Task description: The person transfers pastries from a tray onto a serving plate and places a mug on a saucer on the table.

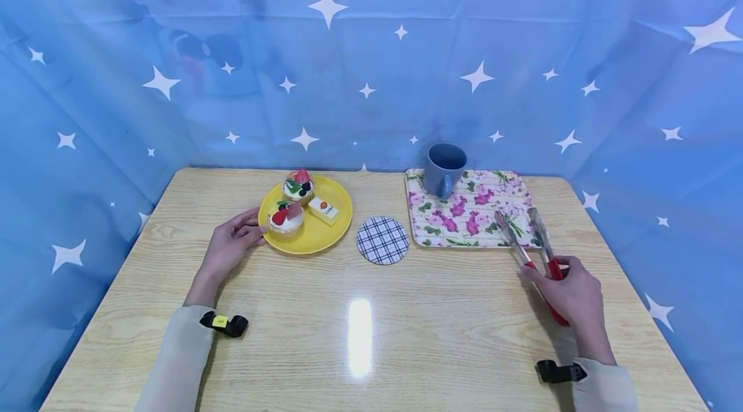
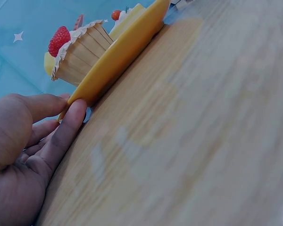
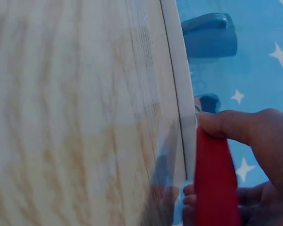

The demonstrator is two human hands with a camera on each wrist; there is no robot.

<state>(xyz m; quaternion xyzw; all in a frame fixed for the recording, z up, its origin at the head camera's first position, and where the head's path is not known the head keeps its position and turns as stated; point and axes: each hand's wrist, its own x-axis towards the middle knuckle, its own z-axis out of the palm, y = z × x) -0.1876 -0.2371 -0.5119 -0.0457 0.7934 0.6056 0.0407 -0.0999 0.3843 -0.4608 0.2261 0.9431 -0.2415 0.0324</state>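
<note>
My left hand [image 1: 227, 247] pinches the left rim of a round yellow plate [image 1: 325, 241]; the left wrist view shows thumb above and fingers under its edge [image 2: 108, 70]. On the plate sit two fruit-topped tarts, one nearer [image 1: 286, 218] and one behind [image 1: 298, 187], beside a small white and yellow cake piece [image 1: 323, 210]. With my right hand [image 1: 571, 293] I hold metal tongs by their red handles [image 3: 214, 179]. The tongs' two arms [image 1: 540, 231] stand apart, tips over the right front part of a floral tray [image 1: 429, 236], nothing between them.
A blue mug [image 1: 438, 170] stands at the tray's back left, its handle toward me. Between plate and tray lies a round checked coaster [image 1: 382, 240]. A blue star-patterned curtain [image 1: 371, 57] rises behind the wooden table [image 1: 290, 347] and along both sides.
</note>
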